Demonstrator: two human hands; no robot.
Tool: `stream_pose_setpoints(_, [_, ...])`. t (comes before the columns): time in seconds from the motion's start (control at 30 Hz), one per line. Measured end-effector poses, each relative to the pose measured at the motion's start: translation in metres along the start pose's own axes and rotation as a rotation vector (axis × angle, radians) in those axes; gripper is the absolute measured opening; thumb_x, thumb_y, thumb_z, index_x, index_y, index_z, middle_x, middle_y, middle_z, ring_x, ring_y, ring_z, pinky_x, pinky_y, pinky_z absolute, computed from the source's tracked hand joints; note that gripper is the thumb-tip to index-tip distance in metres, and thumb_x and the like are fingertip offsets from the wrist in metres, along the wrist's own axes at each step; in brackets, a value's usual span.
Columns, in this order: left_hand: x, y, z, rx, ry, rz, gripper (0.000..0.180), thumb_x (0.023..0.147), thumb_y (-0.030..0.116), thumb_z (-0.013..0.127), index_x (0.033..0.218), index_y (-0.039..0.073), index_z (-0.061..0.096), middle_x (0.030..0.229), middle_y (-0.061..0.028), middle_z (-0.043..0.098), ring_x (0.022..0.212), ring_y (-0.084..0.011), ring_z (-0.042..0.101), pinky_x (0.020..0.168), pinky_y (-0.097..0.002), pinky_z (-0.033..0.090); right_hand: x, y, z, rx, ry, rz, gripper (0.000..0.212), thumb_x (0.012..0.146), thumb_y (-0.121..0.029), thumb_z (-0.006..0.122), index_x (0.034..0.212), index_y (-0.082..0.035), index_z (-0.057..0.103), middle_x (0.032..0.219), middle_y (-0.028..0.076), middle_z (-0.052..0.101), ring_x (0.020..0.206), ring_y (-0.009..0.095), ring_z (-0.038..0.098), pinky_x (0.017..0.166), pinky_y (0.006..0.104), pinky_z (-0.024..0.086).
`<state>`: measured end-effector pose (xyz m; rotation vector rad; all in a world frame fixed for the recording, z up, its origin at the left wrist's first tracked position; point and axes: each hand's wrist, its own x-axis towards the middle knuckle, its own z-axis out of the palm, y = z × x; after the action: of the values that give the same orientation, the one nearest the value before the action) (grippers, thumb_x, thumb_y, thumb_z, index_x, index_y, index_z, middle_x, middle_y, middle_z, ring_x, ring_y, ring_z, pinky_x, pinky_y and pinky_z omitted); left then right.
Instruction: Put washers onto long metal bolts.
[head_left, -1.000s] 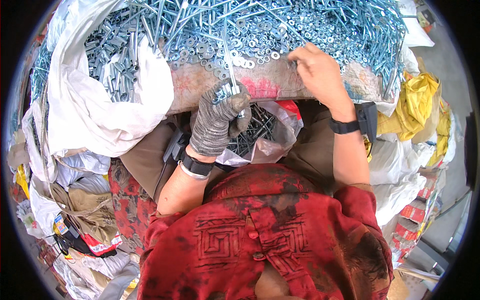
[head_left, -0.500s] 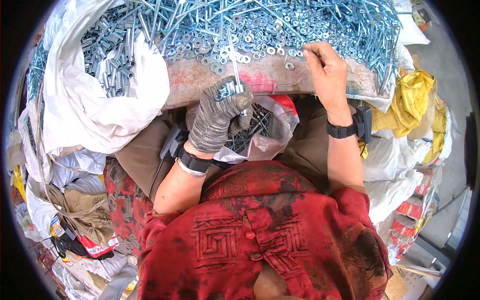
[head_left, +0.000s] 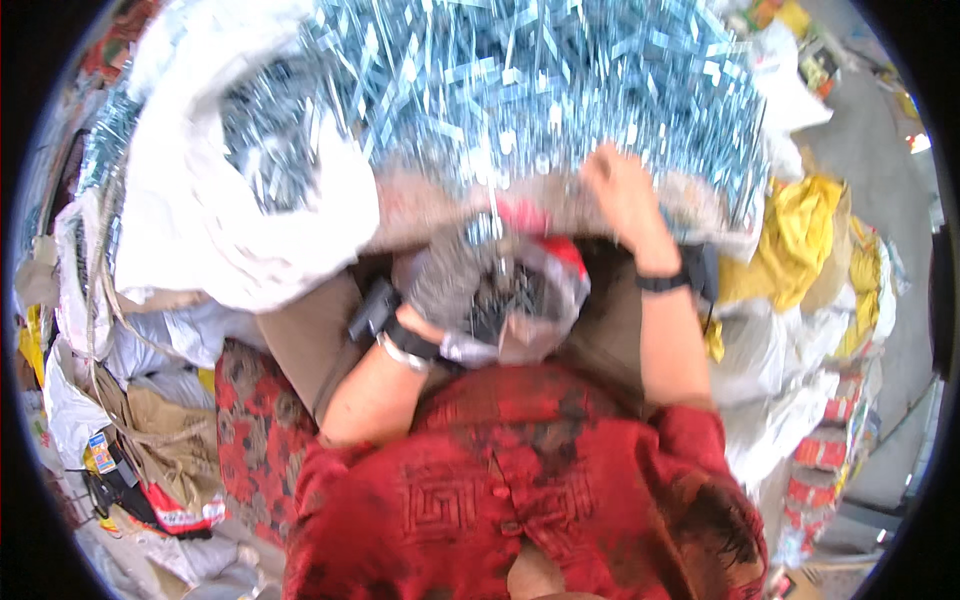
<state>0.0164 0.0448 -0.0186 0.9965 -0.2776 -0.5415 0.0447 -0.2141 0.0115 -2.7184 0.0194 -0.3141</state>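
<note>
A big heap of silvery bolts and washers [head_left: 520,90] lies on a worn brown board [head_left: 415,205] in front of me. My left hand [head_left: 450,285], in a grey glove, is closed around a small bunch of bolts, one long bolt [head_left: 495,225] sticking up from it. It hovers over a clear plastic bag [head_left: 550,315] in my lap that holds dark metal parts. My right hand [head_left: 620,190] is bare, with a black wristband, and lies on the near edge of the heap. The picture is blurred, so its fingers are unclear.
A white sack [head_left: 230,220] full of bolts slumps at the left. Yellow bags [head_left: 790,240] and white sacks crowd the right side. More bags and a cord lie at the lower left [head_left: 140,440].
The view has shaken and blurred. My right hand has slid slightly left along the heap's edge. The left hand has dropped a little toward the plastic bag.
</note>
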Motion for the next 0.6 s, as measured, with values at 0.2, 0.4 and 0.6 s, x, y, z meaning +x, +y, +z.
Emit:
stream_pose_setpoints(0.2, [-0.005, -0.008, -0.011, 0.012, 0.029, -0.007, 0.025, 0.087, 0.029, 0.075, 0.088, 0.009, 0.061, 0.064, 0.0019, 0.058, 0.052, -0.0052, 0.051, 0.044, -0.0196, 0.035, -0.020, -0.030, 0.012, -0.190, -0.072, -0.124, 0.023, 0.083, -0.018, 0.069, 0.093, 0.000, 0.058, 0.088, 0.022, 0.066, 0.082, 0.042, 0.065, 0.071, 0.0503, 0.051])
stream_pose_setpoints(0.4, [-0.007, -0.004, -0.013, 0.279, 0.024, 0.015, 0.023, 0.085, 0.023, 0.076, 0.090, 0.004, 0.064, 0.068, -0.0006, 0.062, 0.056, -0.0084, 0.056, 0.049, -0.0247, 0.043, -0.029, -0.032, 0.019, -0.377, 0.059, -0.269, 0.017, 0.085, -0.014, 0.067, 0.091, -0.002, 0.056, 0.085, 0.020, 0.066, 0.075, 0.035, 0.067, 0.062, 0.0449, 0.051])
stream_pose_setpoints(0.6, [-0.005, -0.007, -0.006, 1.381, 0.012, 0.128, 0.037, 0.084, 0.039, 0.071, 0.100, 0.006, 0.069, 0.090, -0.0177, 0.071, 0.081, -0.0366, 0.068, 0.067, -0.0436, 0.053, -0.043, -0.052, -0.030, 0.896, -0.128, 0.170, 0.010, 0.093, -0.008, 0.063, 0.090, 0.001, 0.062, 0.070, 0.006, 0.063, 0.057, 0.013, 0.062, 0.047, 0.0278, 0.051])
